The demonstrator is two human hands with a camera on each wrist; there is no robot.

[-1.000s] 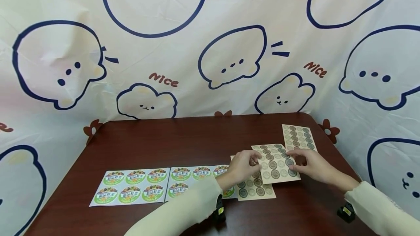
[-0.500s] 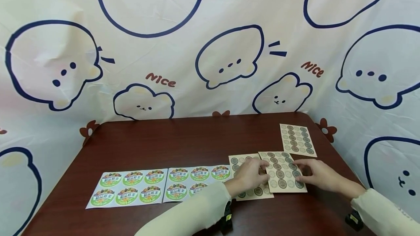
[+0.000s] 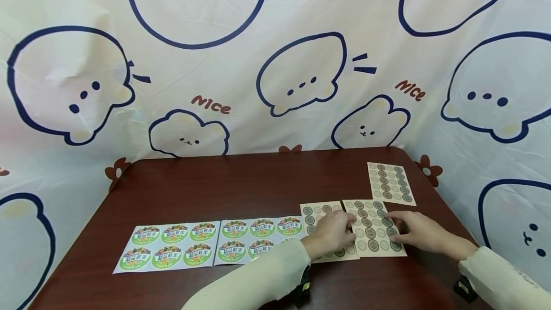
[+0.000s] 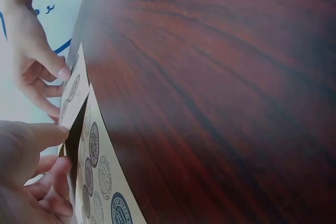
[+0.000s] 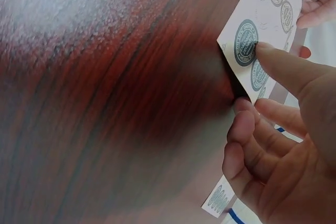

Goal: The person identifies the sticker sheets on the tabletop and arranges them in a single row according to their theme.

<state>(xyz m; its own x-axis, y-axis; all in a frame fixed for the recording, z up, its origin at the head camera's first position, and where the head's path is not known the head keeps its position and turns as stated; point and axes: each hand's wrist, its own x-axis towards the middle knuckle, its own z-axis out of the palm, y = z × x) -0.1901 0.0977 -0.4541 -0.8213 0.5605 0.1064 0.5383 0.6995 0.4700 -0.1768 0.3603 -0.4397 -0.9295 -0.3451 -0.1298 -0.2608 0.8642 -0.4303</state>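
A cream sheet of round stickers [image 3: 372, 226] lies between my hands near the right of the table, its edges slightly raised in the wrist views. My left hand [image 3: 333, 234] pinches its left edge between thumb and fingers. At the opposite edge my right hand [image 3: 419, 231] pinches it, thumb on the printed face and fingers at the underside in the right wrist view. A second cream sticker sheet [image 3: 311, 210] lies flat just to the left, partly hidden under my left hand and forearm. A third such sheet [image 3: 391, 183] lies farther back.
Two white sheets of colourful round labels, the left one [image 3: 165, 247] and the right one [image 3: 241, 240], lie side by side along the left and middle of the dark wooden table [image 3: 241, 185]. A patterned cloth [image 3: 241, 75] hangs behind and around the table.
Both hands have brought the held sticker sheet down and toward me, then slightly right, so it now sits beside the second sheet instead of over much of it. The far sheet is now fully uncovered.
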